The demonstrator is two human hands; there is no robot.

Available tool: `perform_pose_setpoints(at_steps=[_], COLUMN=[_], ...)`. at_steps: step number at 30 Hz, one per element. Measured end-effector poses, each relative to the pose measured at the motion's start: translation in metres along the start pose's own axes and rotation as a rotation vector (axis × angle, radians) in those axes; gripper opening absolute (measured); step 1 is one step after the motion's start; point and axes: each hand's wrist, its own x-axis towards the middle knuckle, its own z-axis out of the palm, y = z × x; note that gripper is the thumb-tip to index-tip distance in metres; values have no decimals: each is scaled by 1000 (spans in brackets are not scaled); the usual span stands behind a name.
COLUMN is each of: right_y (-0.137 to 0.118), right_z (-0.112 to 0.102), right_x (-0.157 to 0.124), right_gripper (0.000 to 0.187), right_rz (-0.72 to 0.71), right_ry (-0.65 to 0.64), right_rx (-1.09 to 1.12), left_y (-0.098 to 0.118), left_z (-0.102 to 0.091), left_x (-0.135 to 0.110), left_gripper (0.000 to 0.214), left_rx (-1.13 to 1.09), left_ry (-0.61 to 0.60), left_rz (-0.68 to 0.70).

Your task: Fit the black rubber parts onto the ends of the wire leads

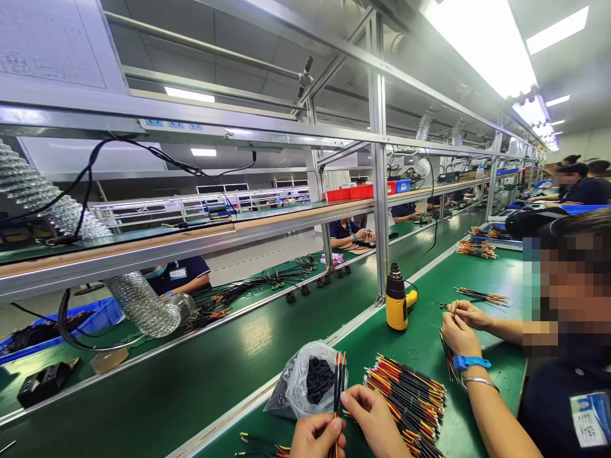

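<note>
My left hand (316, 436) is closed around the lower part of a small bundle of wires (338, 388), black-sleeved with red and yellow ends, held upright. The fingertips of my right hand (370, 413) pinch at the right side of the same bundle, about halfway up. Just behind it stands an open clear plastic bag (293, 381) of short black tubes (319, 380). To the right of my right hand lies a large pile of similar wires (405, 397). A few more wires (260, 445) lie at the bottom, left of my left hand.
A yellow heat gun (397, 299) stands upright beyond the pile. At right, a co-worker's hands (461, 327) with a blue wristband work close by, near another wire bundle (482, 296). A metal post (379, 191) and shelf rail rise ahead. A silver duct (138, 305) hangs at left.
</note>
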Motion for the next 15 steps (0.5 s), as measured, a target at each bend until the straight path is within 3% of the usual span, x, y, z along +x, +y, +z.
perform_pose_setpoints(at_steps=[5, 15], right_y=[-1, -11], right_z=[-3, -18], right_x=[0, -4], right_gripper=[57, 49], right_rz=[10, 139], right_ry=[-8, -189], right_rx=[-12, 106], left_y=[1, 3], left_z=[5, 15], left_x=[4, -4], left_gripper=[60, 65], left_rx=[-21, -84], left_ry=[-10, -76], left_rz=[-11, -142])
